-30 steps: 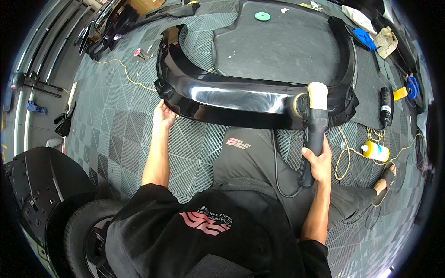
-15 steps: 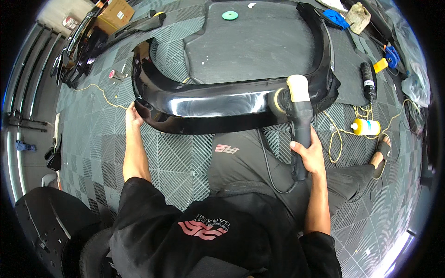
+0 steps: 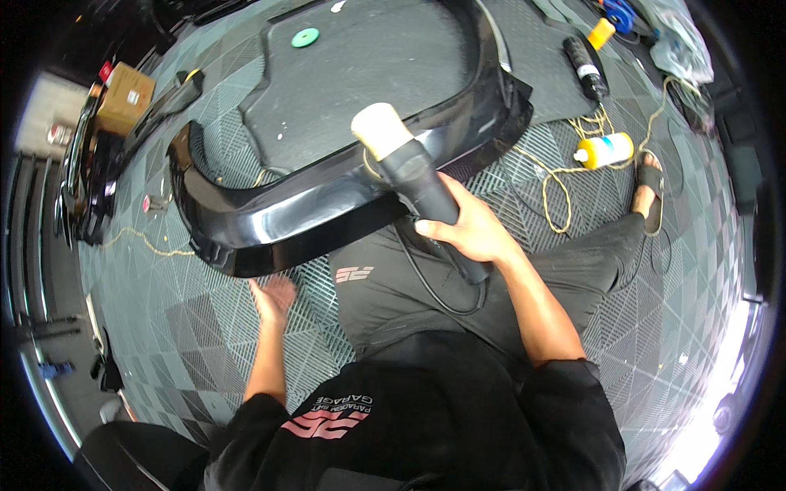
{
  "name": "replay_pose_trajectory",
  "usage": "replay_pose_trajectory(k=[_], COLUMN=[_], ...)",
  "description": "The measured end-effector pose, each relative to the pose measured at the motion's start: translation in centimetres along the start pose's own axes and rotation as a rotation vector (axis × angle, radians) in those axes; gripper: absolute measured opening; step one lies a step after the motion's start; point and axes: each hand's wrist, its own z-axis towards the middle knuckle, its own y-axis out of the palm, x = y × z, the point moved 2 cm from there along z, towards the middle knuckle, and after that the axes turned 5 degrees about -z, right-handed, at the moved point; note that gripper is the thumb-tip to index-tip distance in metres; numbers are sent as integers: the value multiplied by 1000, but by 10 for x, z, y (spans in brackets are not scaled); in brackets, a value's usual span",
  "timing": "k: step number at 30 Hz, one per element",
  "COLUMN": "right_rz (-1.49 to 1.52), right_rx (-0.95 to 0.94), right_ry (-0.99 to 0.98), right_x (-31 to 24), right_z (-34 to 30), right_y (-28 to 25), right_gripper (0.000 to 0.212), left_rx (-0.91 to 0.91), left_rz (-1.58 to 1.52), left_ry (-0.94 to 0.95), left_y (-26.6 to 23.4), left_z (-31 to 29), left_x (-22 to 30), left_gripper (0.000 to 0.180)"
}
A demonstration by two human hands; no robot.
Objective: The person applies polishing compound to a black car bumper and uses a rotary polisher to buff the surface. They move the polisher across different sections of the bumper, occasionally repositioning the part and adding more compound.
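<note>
A glossy black curved car bumper panel [image 3: 278, 222] lies in front of me with its ends curving away. My right hand [image 3: 471, 227] is wrapped round the dark body of a corded power polisher [image 3: 422, 184], which has a cream-coloured head. The polisher is over the middle of the panel; its pad is mostly hidden behind the head, so contact with the surface cannot be made out. Just below the panel's near edge, toward its left end, my left hand [image 3: 275, 296] is open with thumb and fingers apart. Whether it touches the edge is unclear.
A dark mat [image 3: 352, 82] with a green disc [image 3: 305, 38] on it lies beyond the panel. To the right are a yellow bottle [image 3: 606, 150], a black bottle [image 3: 584, 69] and a loose yellow cord [image 3: 565, 204]. A cardboard box [image 3: 127, 96] stands at the far left.
My left hand has left the panel's left end and now opens below its near edge. My right hand has carried the polisher leftward along the panel. The whole view has turned.
</note>
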Motion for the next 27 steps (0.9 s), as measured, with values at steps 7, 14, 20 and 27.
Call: replay_pose_trajectory(k=[7, 14, 20, 27], right_rz=[101, 172, 235, -25], right_rx=[122, 261, 239, 79], right_ry=[48, 199, 188, 20], right_x=[26, 60, 51, 3], right_z=[16, 39, 55, 50], right_y=[-44, -114, -127, -63], right_gripper=[96, 76, 59, 92], left_rx=[-223, -496, -861, -851], left_rz=[430, 973, 1023, 700], left_ry=[64, -30, 363, 835], left_y=[63, 128, 207, 288], left_z=[-103, -167, -223, -214], left_x=[-131, -30, 50, 90], left_gripper=[86, 84, 55, 45])
